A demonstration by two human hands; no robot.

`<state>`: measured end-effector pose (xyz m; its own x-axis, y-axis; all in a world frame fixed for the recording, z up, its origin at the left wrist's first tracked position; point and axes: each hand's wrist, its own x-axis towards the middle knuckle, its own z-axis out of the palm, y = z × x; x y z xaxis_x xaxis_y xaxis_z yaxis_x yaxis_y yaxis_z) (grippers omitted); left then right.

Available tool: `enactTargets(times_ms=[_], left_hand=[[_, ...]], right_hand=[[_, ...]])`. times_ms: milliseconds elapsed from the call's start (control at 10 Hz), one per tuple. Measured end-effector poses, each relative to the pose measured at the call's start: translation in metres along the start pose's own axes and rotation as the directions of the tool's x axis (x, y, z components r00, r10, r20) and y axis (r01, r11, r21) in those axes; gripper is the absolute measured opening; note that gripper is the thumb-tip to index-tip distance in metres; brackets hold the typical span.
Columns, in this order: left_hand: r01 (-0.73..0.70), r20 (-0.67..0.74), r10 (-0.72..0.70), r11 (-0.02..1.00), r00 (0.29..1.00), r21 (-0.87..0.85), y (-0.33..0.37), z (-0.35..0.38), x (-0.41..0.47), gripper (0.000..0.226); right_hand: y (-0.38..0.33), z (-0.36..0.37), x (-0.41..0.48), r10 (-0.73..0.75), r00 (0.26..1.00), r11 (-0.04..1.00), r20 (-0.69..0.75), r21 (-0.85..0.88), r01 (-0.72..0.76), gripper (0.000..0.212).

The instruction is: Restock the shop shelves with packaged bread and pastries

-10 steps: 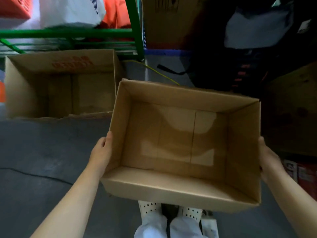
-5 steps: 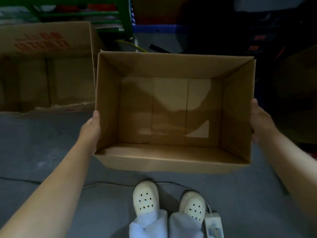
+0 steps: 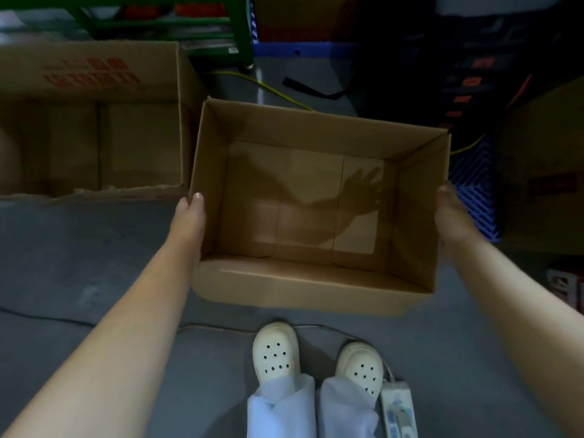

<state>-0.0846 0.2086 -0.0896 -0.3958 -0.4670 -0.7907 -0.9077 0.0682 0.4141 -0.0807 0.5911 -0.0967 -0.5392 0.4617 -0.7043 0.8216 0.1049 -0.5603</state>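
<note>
Box (image 3: 300, 289) is lower and farther out than before, ahead of the shoes (image 3: 276, 352). Left hand (image 3: 188, 222) and right hand (image 3: 452, 219) clamp its side walls, each grip pinching the rim. Carton (image 3: 88, 74) stands just left; power strip (image 3: 396, 409) lies by the shoes.

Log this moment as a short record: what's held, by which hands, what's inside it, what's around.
Held item: open cardboard box
Left hand: holds the box's left wall, thumb at the rim
Right hand: holds the right wall
Contents: none visible, only shadows on the bottom
Bread or pastries: none in view
Nearby: larger box on the floor to the left, green rack behind it
Underfoot: white shoes, power strip beside the right one
</note>
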Motion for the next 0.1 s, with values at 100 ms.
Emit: enactTargets(times_ms=[100], left_hand=[[-0.005,0.079,0.016,0.991,0.997,-0.134,0.0054,-0.0053,-0.03,0.057]], right_hand=[[-0.0189,0.008,-0.0432,0.017,1.0,0.995,0.007,0.093,-0.018,0.057]])
